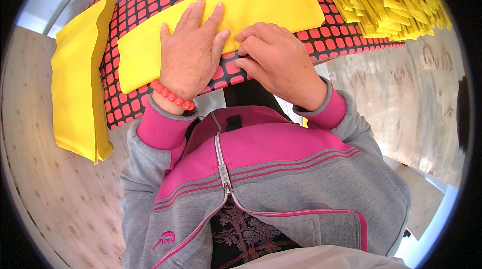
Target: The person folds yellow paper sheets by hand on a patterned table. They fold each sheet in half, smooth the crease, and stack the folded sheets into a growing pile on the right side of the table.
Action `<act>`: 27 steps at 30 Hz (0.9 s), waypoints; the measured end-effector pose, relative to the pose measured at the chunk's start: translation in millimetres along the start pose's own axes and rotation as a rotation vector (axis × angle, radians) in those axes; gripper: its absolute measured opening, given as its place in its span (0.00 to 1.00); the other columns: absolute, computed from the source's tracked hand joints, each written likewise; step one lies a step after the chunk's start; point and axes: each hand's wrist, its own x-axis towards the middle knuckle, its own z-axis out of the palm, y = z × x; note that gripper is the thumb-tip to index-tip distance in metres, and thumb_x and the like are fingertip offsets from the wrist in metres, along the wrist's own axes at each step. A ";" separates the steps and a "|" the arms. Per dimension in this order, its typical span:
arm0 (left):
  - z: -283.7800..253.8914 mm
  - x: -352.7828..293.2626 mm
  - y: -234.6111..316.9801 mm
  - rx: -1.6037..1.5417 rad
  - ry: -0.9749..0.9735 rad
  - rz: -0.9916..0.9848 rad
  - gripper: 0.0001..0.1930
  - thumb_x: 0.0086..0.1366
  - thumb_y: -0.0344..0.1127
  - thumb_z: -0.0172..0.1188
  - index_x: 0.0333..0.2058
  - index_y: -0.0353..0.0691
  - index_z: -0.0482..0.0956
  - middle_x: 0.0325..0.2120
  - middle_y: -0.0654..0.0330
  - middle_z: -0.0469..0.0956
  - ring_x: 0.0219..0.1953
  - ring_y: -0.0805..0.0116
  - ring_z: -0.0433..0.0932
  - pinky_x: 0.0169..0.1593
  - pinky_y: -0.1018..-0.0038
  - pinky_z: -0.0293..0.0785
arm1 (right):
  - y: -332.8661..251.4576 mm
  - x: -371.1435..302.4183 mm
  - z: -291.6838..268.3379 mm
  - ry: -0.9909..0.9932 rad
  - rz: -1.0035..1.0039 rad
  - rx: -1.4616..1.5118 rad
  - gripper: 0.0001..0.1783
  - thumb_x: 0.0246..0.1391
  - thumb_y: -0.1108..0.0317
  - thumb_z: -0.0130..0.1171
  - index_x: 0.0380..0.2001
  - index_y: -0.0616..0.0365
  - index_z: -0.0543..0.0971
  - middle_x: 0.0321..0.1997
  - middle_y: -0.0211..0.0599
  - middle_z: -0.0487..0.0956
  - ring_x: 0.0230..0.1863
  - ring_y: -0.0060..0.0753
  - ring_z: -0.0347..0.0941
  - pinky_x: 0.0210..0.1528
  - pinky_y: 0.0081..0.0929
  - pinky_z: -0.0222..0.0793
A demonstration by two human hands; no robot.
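Note:
A long folded piece of yellow cloth (271, 5) lies across a table covered in a black-and-red patterned cloth. My left hand (193, 50) rests flat on its left half, fingers spread, with a red bead bracelet at the wrist. Close beside it, my right hand (276, 55) is closed, its curled fingers at the near edge of the cloth. Index finger and thumb appear to pinch that edge, though the fingertips partly hide the spot.
To the left, a folded yellow stack (78, 83) stands on a wooden board (55, 193) beside the table. Many yellow folded pieces (389, 0) are heaped at the far right of the patterned tablecloth (145, 0). Another wooden board (396, 93) is on the right.

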 end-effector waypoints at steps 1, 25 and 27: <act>0.7 -0.3 0.3 0.019 0.001 0.005 0.25 0.73 0.48 0.55 0.64 0.47 0.73 0.63 0.50 0.70 0.66 0.55 0.70 0.61 0.35 0.65 | -0.9 -2.5 -4.2 -0.021 0.012 0.014 0.12 0.51 0.65 0.68 0.35 0.58 0.78 0.38 0.41 0.76 0.43 0.48 0.76 0.45 0.45 0.71; 2.0 -17.8 -4.5 -0.032 0.184 -0.023 0.21 0.69 0.45 0.60 0.57 0.44 0.77 0.57 0.47 0.74 0.58 0.48 0.75 0.57 0.45 0.70 | 62.4 48.5 3.6 -0.139 -0.004 -0.058 0.22 0.68 0.63 0.57 0.59 0.64 0.76 0.67 0.51 0.73 0.69 0.49 0.68 0.70 0.35 0.61; -9.0 -30.9 -9.8 -0.106 0.149 -0.038 0.18 0.66 0.42 0.63 0.52 0.42 0.78 0.54 0.49 0.77 0.55 0.49 0.77 0.54 0.53 0.74 | 63.2 46.6 6.0 -0.117 -0.025 -0.020 0.22 0.68 0.63 0.57 0.59 0.65 0.76 0.68 0.51 0.72 0.70 0.48 0.68 0.71 0.35 0.60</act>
